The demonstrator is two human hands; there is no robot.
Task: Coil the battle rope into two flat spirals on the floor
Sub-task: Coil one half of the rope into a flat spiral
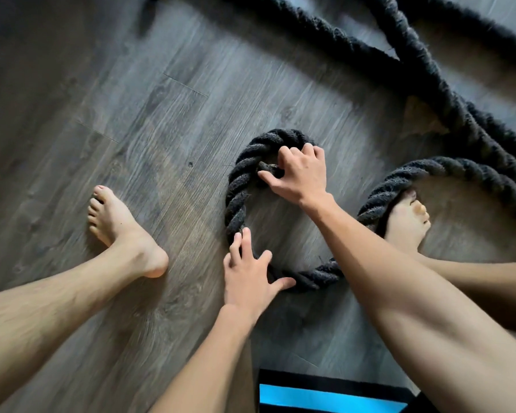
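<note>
Battle rope: thick, black, three-strand twist [236,198]; one open loop lies flat on the floor, its turns not yet closed into a spiral.
Rope end: blunt tip [267,167] at the loop's top, tucked inside the curve.
Handling: likely heavy and stiff for its thickness. It should resist a tight bend and spring outward if let go. The rough, fuzzy surface should grip well and drag on the floor.
Where to hold: at the end for the centre, plus a flat press on the turn just laid.
Right hand: [300,174] fingers curled, pinching the rope end at the loop's top.
Left hand: [248,272] fingers spread and straight, pressing on the loop's lower left.
Slack rope: [447,93] long runs cross beyond the loop, up and to its right.
Right foot: [405,222] right of the loop, toes under a second curve.
Left foot: [116,225] bare, well left of the loop.
Floor: grey wood-look planks [131,114].
Risk: the loop may open when pressure lifts.
</note>
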